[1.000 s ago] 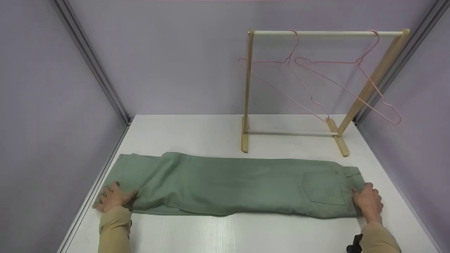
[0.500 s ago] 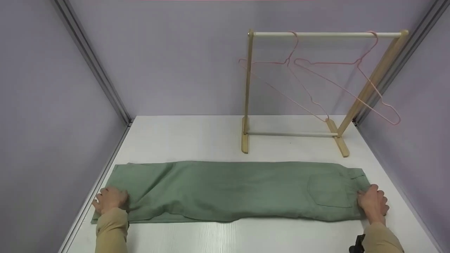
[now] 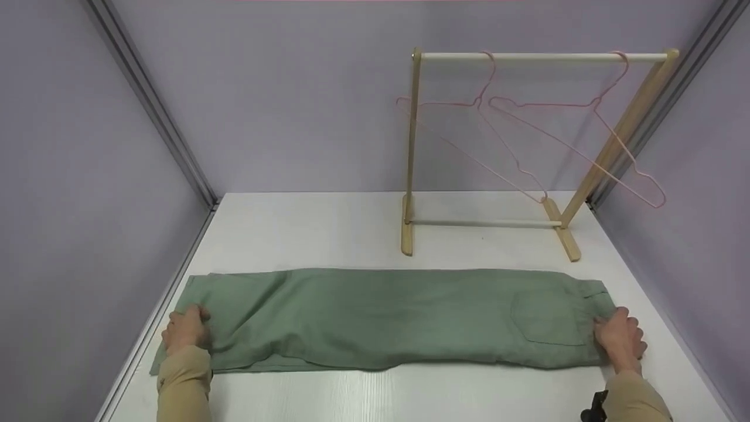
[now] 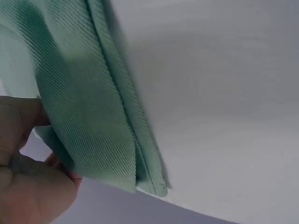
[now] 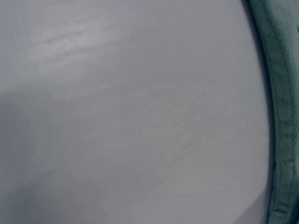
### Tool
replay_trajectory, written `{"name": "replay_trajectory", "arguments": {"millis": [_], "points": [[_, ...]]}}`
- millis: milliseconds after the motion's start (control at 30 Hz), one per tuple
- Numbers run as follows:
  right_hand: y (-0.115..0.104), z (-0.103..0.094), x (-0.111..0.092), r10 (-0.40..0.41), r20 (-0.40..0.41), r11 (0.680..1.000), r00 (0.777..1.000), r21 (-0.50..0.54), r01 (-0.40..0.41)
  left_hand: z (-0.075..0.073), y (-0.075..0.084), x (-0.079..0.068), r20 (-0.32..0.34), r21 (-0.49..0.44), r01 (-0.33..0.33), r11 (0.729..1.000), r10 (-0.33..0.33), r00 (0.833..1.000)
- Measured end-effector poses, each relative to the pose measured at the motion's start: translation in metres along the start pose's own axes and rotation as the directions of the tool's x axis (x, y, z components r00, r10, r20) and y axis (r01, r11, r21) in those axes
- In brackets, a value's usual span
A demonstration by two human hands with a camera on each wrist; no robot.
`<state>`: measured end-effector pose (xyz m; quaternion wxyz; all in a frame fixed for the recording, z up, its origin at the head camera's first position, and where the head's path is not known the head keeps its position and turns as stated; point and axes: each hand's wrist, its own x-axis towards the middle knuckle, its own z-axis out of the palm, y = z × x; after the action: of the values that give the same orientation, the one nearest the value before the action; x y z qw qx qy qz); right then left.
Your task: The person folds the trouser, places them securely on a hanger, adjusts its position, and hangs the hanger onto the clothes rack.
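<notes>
Green trousers [image 3: 398,316] lie lengthwise across the white table, folded leg over leg, with a back pocket near the waistband at the right. Diagonal creases run through the leg part. At the left end, my left hand [image 3: 186,329] holds the hem; in the left wrist view, the thumb of that hand [image 4: 32,172] is on one face of the cloth [image 4: 88,107] and the fingers are behind it. My right hand [image 3: 621,340] grips the waistband end, thumb over the cloth. Only the trousers' edge [image 5: 282,121] shows in the right wrist view, and the right hand is out of it.
Behind the trousers stands a wooden rack [image 3: 410,152] with two pink wire hangers, one left [image 3: 486,102] and one right [image 3: 595,105]. Grey-lilac panels enclose the white table [image 3: 304,228] at the back and both sides.
The trousers have shifted toward me and slightly right, and their top edge is straighter. My left hand has gone from spread fingers on the cloth to holding the hem.
</notes>
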<state>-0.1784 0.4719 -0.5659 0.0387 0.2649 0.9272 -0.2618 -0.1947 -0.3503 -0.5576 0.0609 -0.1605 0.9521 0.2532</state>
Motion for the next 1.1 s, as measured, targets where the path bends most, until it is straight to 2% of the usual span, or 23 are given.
{"name": "replay_trajectory", "arguments": {"millis": [133,233,367,467,567,667,767,900,1033,1100], "points": [[0.0,0.0,0.0,0.0,0.003,1.0,1.0,-0.001,0.0,-0.001,-0.001,0.004,-0.003,0.009,-0.053,0.999,0.053,0.999],[-0.002,-0.001,0.0,-0.003,-0.002,1.0,1.0,-0.001,0.003,-0.003,-0.002,0.006,-0.021,-0.042,-0.084,0.996,0.083,0.996],[-0.001,-0.003,-0.002,-0.015,-0.011,1.0,1.0,-0.01,0.015,-0.007,-0.003,0.004,-0.096,-0.052,-0.119,0.992,0.114,0.989],[0.001,-0.003,-0.003,-0.019,-0.015,1.0,1.0,-0.016,0.018,-0.012,-0.004,0.004,-0.176,0.015,-0.097,0.995,0.098,0.979],[0.0,-0.003,-0.004,-0.013,-0.017,1.0,1.0,-0.012,0.013,-0.013,-0.003,0.006,-0.205,0.079,-0.048,0.996,0.063,0.977],[-0.001,-0.003,-0.004,-0.01,-0.019,1.0,1.0,-0.01,0.01,-0.01,0.0,0.006,-0.161,0.094,0.002,0.996,0.013,0.987],[0.0,-0.004,-0.005,-0.007,-0.019,1.0,1.0,-0.018,0.007,-0.002,0.007,0.006,-0.094,0.09,0.009,0.996,0.0,0.996],[0.0,-0.004,-0.005,0.003,-0.035,1.0,0.999,-0.023,-0.004,0.012,0.028,0.009,-0.039,0.114,-0.074,0.991,0.079,0.996],[0.0,-0.003,-0.005,0.007,-0.033,1.0,0.999,-0.011,-0.007,0.026,0.063,0.013,0.014,0.171,-0.156,0.973,0.156,0.988],[-0.001,-0.002,-0.005,0.007,-0.03,1.0,1.0,-0.009,-0.007,0.032,0.082,0.013,0.055,0.169,-0.188,0.967,0.181,0.982]]}}
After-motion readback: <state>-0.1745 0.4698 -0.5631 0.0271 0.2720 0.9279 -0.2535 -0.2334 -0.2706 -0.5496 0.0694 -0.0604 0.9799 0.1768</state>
